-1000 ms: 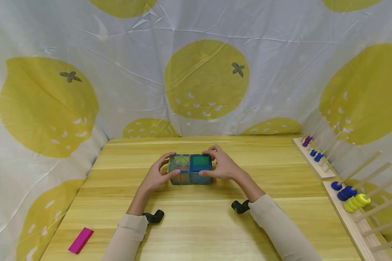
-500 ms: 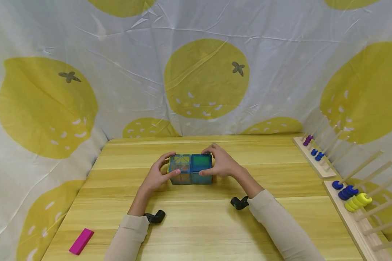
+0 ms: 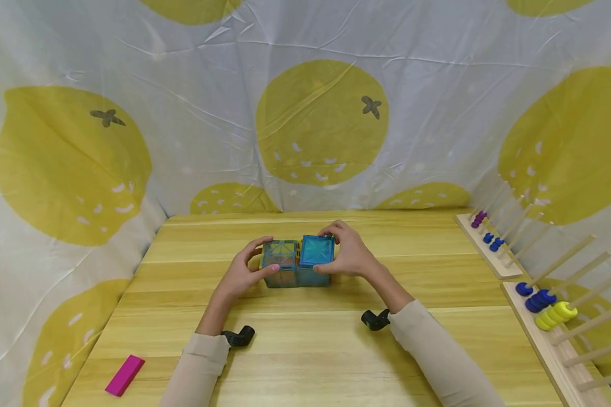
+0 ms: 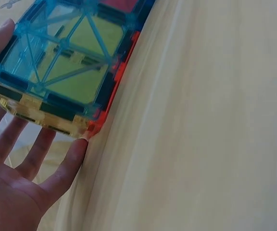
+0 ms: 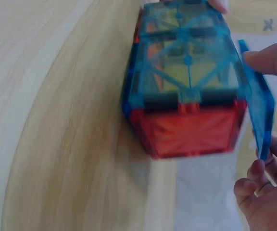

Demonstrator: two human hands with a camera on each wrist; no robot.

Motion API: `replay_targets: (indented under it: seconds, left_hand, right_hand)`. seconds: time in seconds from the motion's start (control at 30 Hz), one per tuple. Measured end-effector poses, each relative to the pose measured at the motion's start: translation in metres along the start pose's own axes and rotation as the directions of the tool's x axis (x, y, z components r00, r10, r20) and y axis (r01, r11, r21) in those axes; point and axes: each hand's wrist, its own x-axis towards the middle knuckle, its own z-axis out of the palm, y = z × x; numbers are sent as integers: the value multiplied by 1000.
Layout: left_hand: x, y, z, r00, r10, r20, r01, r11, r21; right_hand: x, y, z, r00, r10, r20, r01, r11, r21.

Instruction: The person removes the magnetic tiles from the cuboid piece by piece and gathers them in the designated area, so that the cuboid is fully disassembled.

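Observation:
A two-cell box (image 3: 281, 277) of see-through magnetic tiles stands mid-table in the head view. My left hand (image 3: 243, 274) grips its left end, thumb at the near side and fingertips at the far edge. With thumb and fingers on opposite edges, my right hand (image 3: 353, 254) pinches a square blue magnetic tile (image 3: 317, 250) just above the right cell. In the right wrist view this tile (image 5: 259, 106) stands slightly apart from the box, whose end panel (image 5: 194, 130) is red. Yellow tile edges (image 4: 42, 115) lie beside my left fingers in the left wrist view.
A magenta block (image 3: 125, 375) lies at the table's front left. Along the right side stand two wooden peg racks, the near one (image 3: 539, 350) with blue and yellow rings, the far one (image 3: 491, 257) with purple and blue rings. A lemon-print cloth (image 3: 209, 113) hangs behind the wooden table.
The blue tile has come up off the right cell in my right hand and shifted slightly right, opening a gap beside the left cell. My left hand keeps its grip on the box.

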Motion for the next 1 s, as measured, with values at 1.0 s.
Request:
replay_targets:
  seconds: [1.0]
  left_hand:
    - [-11,2,-15,999,-42,32,42,999,4]
  right_hand:
    - [-4,87,-37,975,223,-20,-224,972,-72]
